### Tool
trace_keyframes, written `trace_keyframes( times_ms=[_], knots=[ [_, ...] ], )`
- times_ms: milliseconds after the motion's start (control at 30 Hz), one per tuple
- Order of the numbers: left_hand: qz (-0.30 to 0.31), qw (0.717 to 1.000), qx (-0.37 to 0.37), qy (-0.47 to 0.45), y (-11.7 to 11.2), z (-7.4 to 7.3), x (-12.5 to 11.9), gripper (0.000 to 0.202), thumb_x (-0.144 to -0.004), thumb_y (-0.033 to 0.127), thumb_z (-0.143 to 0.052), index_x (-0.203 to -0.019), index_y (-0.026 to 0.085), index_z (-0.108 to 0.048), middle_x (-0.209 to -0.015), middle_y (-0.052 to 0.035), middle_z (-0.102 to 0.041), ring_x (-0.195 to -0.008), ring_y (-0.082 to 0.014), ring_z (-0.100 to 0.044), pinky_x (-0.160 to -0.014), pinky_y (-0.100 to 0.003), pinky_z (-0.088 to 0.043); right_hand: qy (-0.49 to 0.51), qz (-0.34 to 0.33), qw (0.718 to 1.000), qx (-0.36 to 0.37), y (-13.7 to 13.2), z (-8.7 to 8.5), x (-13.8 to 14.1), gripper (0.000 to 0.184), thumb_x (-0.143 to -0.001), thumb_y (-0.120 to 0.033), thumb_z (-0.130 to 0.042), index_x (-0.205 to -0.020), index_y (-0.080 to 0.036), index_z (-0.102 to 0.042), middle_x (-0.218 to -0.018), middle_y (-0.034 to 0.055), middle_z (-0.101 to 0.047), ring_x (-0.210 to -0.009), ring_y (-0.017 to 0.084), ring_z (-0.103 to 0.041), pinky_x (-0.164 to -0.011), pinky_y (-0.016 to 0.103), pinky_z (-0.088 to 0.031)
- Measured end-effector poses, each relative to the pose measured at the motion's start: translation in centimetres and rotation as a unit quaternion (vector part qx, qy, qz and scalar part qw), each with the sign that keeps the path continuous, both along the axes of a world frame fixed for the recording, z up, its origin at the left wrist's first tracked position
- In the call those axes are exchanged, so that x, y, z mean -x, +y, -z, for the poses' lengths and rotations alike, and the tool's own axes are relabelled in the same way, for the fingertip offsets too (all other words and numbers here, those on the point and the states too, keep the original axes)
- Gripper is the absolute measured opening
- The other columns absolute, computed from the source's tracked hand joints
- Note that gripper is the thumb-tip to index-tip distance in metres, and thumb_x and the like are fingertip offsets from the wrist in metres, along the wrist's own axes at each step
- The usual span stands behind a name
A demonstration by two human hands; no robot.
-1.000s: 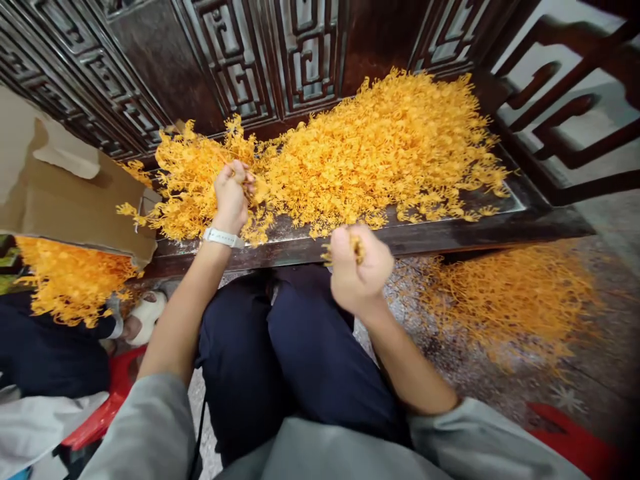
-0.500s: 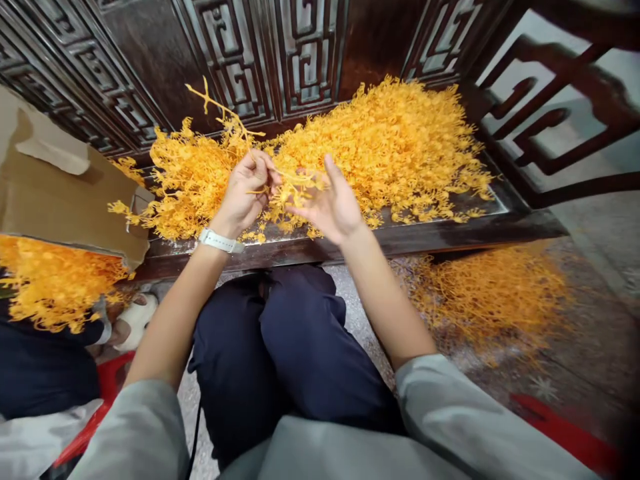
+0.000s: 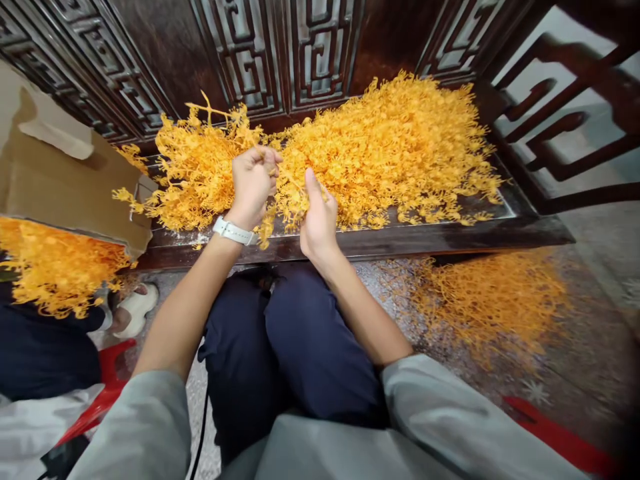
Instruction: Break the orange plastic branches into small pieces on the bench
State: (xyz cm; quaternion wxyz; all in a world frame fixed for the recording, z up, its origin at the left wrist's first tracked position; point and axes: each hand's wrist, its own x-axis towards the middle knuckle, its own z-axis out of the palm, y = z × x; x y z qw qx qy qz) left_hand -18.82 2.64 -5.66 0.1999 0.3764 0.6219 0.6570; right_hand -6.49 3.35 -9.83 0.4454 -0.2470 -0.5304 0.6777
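Left hand (image 3: 253, 183) fisted on orange sprig (image 3: 265, 223) at near-left edge of pile (image 3: 390, 147) on bench (image 3: 400, 239); right hand (image 3: 317, 217) open beside it; best strip downward, steady grip

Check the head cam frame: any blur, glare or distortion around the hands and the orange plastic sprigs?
Head view: left hand and right hand sharp, no motion smear; heap of orange plastic sprigs on the dark carved wooden bench evenly lit, no glare; floor pile of orange sprigs soft toward the edge; wide-angle bending of the bench lattice at the corners.
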Motion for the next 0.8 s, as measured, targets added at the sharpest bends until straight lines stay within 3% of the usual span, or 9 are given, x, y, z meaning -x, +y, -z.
trace_keyframes(
  times_ms=[100, 200, 333, 467, 633, 800],
  knots=[
    [-0.023, 0.997, -0.024, 0.073, 0.3, -0.3, -0.2, 0.043, -0.098, 0.063, -0.072, -0.08, 0.024, -0.066, -0.079, -0.0058, -0.065, -0.084, -0.0238, -0.069, -0.07, -0.036, -0.056, -0.019, 0.088, 0.995, -0.03, -1.5, -1.5, -0.8, 0.065, -0.098, -0.084, -0.048, -0.101, -0.023, -0.07, -0.088, 0.0061, -0.062, -0.102, 0.024, -0.067, -0.086, 0.037, -0.056],
    [-0.041, 0.991, -0.04, 0.119, 0.4, -1.0, -0.5, 0.048, -0.099, 0.067, -0.068, -0.081, 0.023, -0.066, -0.084, -0.0067, -0.063, -0.097, -0.0284, -0.071, -0.079, -0.04, -0.057, -0.036, 0.123, 0.99, -0.059, -2.0, -2.6, -1.8, 0.059, -0.098, -0.08, -0.054, -0.082, -0.024, -0.061, -0.075, 0.0026, -0.05, -0.082, 0.02, -0.06, -0.075, 0.033, -0.051],
    [-0.05, 0.991, -0.05, 0.115, 0.6, -1.4, -0.2, 0.045, -0.101, 0.062, -0.067, -0.08, 0.022, -0.064, -0.087, -0.0069, -0.063, -0.098, -0.0286, -0.07, -0.081, -0.04, -0.056, -0.029, 0.103, 0.993, -0.059, -2.9, -3.4, -2.9, 0.063, -0.102, -0.076, -0.053, -0.068, -0.025, -0.042, -0.065, -0.0013, -0.032, -0.062, 0.016, -0.042, -0.058, 0.031, -0.038],
    [-0.052, 0.994, -0.056, 0.083, 1.1, -1.3, 0.3, 0.045, -0.103, 0.061, -0.065, -0.081, 0.021, -0.063, -0.085, -0.0069, -0.063, -0.09, -0.0261, -0.068, -0.075, -0.038, -0.053, -0.001, 0.054, 0.994, -0.095, -4.1, -3.8, -3.9, 0.066, -0.105, -0.069, -0.055, -0.064, -0.024, -0.03, -0.061, -0.0027, -0.027, -0.056, 0.012, -0.028, -0.054, 0.031, -0.029],
    [-0.058, 0.996, -0.041, 0.055, 1.9, -0.4, 1.4, 0.041, -0.105, 0.056, -0.062, -0.084, 0.021, -0.063, -0.083, -0.0053, -0.062, -0.081, -0.0213, -0.066, -0.067, -0.033, -0.049, -0.022, 0.039, 0.973, -0.225, -4.4, -4.2, -5.1, 0.058, -0.111, -0.053, -0.053, -0.067, -0.022, -0.032, -0.062, -0.0032, -0.032, -0.057, 0.012, -0.03, -0.058, 0.033, -0.026],
    [-0.1, 0.991, 0.0, -0.09, 2.1, 0.3, 5.6, 0.031, -0.104, 0.048, -0.066, -0.086, 0.023, -0.06, -0.078, -0.0026, -0.059, -0.061, -0.0131, -0.053, -0.055, -0.03, -0.039, -0.033, -0.049, 0.9, -0.432, -4.8, -5.1, -6.4, 0.05, -0.112, -0.033, -0.049, -0.065, -0.022, -0.035, -0.061, -0.0015, -0.036, -0.059, 0.014, -0.031, -0.063, 0.037, -0.029]
  ],
)
